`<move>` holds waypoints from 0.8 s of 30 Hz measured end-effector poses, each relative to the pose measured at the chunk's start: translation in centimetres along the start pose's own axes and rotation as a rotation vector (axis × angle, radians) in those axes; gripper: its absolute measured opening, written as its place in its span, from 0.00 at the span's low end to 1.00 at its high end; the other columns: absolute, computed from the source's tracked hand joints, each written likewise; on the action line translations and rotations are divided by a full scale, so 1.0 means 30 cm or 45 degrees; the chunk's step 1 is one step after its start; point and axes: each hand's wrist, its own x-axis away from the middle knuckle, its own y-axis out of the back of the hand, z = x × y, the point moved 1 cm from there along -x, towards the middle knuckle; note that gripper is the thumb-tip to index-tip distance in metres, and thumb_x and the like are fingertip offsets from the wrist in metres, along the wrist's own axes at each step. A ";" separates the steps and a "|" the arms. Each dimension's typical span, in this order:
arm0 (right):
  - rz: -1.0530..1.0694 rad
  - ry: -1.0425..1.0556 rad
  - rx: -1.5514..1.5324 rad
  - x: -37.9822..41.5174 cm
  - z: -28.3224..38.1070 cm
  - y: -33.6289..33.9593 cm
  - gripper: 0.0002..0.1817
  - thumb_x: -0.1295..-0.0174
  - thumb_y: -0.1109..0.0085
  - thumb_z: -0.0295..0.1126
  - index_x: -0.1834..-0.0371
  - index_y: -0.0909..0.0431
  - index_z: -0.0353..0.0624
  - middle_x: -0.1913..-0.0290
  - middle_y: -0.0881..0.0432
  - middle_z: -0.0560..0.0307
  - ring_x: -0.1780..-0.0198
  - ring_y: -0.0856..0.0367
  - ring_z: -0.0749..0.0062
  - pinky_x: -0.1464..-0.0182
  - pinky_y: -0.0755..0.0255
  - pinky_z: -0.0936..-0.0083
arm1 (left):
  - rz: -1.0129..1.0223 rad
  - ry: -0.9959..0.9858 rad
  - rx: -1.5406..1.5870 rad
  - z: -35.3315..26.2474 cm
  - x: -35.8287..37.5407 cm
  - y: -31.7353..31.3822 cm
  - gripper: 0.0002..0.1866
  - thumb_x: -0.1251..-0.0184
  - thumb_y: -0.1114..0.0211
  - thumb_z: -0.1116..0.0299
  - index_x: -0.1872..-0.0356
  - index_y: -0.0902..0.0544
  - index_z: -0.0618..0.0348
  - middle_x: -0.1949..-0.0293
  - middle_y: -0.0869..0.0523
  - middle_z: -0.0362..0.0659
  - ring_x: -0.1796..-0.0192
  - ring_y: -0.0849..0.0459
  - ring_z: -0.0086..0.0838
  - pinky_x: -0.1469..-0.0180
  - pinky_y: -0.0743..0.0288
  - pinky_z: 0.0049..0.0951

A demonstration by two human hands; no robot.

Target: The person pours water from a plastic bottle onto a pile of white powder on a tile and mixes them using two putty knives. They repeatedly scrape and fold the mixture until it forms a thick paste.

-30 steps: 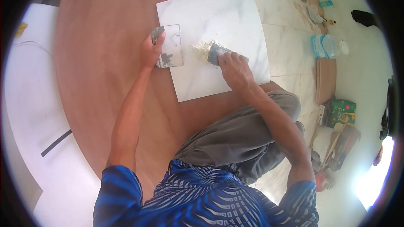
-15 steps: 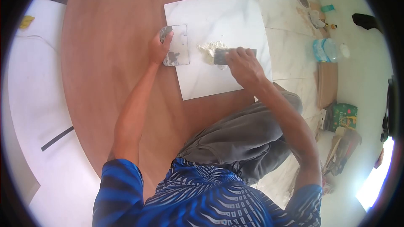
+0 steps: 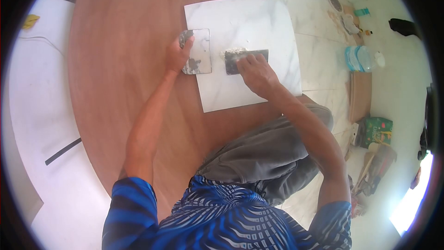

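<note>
A white marble-patterned tile (image 3: pixel 240 21) lies on a brown wooden board. My left hand (image 3: pixel 179 55) grips a smeared, light flat scraper plate (image 3: pixel 201 48) at its left side, over the tile's left edge. My right hand (image 3: pixel 259 75) is closed on a dark rectangular putty scraper (image 3: pixel 235 65), which lies low over the middle of the tile. Off-white putty (image 3: pixel 233 52) shows along the dark scraper's upper left edge; the scraper covers part of it.
The large brown board (image 3: pixel 125 32) stretches out under the tile and to the left. My bent leg (image 3: pixel 259 143) is close below the tile. On the right stand a plastic water bottle (image 3: pixel 358 59), cardboard (image 3: pixel 360 95) and a green bag (image 3: pixel 378 131).
My right hand has moved left with the dark scraper, which now covers more of the putty. My left hand keeps its hold on the light scraper plate, nearly still.
</note>
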 end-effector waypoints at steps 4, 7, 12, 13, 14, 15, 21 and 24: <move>0.238 -0.104 -0.312 0.054 -0.087 0.063 0.11 0.40 0.50 0.23 0.59 0.18 0.46 0.57 0.21 0.54 0.49 0.24 0.55 0.47 0.31 0.57 | -0.019 0.015 0.069 0.002 0.011 -0.002 0.24 0.32 0.35 0.47 0.51 0.14 0.60 0.62 0.10 0.47 0.59 0.12 0.34 0.54 0.21 0.33; 0.134 -0.339 -0.569 0.058 -0.225 0.107 0.15 0.39 0.48 0.26 0.50 0.17 0.47 0.54 0.17 0.49 0.49 0.20 0.52 0.44 0.28 0.59 | -0.020 0.010 0.068 0.010 0.008 -0.018 0.24 0.32 0.35 0.47 0.51 0.15 0.61 0.62 0.10 0.47 0.59 0.12 0.34 0.54 0.22 0.32; 0.273 -0.934 -1.180 0.030 -0.528 0.071 0.16 0.35 0.43 0.32 0.48 0.22 0.34 0.64 0.17 0.46 0.60 0.20 0.69 0.54 0.28 0.68 | 0.020 0.019 0.033 0.001 0.002 0.000 0.24 0.32 0.35 0.48 0.52 0.15 0.61 0.64 0.11 0.47 0.61 0.13 0.32 0.55 0.22 0.32; 0.193 -1.001 -1.257 0.035 -0.576 0.018 0.17 0.36 0.43 0.32 0.47 0.21 0.34 0.63 0.16 0.51 0.59 0.19 0.71 0.53 0.27 0.71 | 0.004 0.018 0.038 -0.005 0.004 -0.003 0.24 0.32 0.35 0.48 0.53 0.15 0.61 0.64 0.11 0.46 0.61 0.13 0.32 0.55 0.22 0.32; 0.159 -1.055 -1.313 0.030 -0.605 0.001 0.17 0.38 0.43 0.31 0.50 0.20 0.32 0.64 0.16 0.54 0.61 0.20 0.73 0.55 0.27 0.71 | -0.007 0.020 0.043 -0.007 0.010 -0.003 0.23 0.32 0.35 0.48 0.53 0.15 0.61 0.65 0.11 0.46 0.61 0.13 0.32 0.55 0.22 0.32; 0.125 -1.109 -1.367 0.028 -0.641 -0.022 0.17 0.40 0.44 0.30 0.52 0.18 0.31 0.65 0.16 0.56 0.62 0.21 0.75 0.58 0.27 0.72 | -0.004 0.026 0.041 -0.011 0.010 -0.003 0.23 0.32 0.35 0.48 0.54 0.14 0.61 0.65 0.11 0.46 0.62 0.13 0.31 0.56 0.22 0.32; 0.343 -0.977 -1.269 -0.125 -0.732 -0.147 0.20 0.36 0.42 0.32 0.45 0.21 0.29 0.57 0.14 0.53 0.55 0.19 0.73 0.51 0.27 0.73 | 0.000 0.076 0.034 -0.015 0.011 -0.002 0.24 0.31 0.35 0.48 0.54 0.14 0.61 0.67 0.12 0.45 0.63 0.14 0.30 0.57 0.22 0.31; 0.491 -0.645 -0.932 -0.282 -0.633 -0.097 0.23 0.38 0.42 0.34 0.41 0.23 0.33 0.55 0.14 0.47 0.52 0.18 0.61 0.48 0.27 0.68 | 0.004 0.083 0.021 0.011 0.002 -0.009 0.24 0.31 0.35 0.47 0.54 0.14 0.61 0.68 0.12 0.44 0.64 0.15 0.28 0.57 0.23 0.31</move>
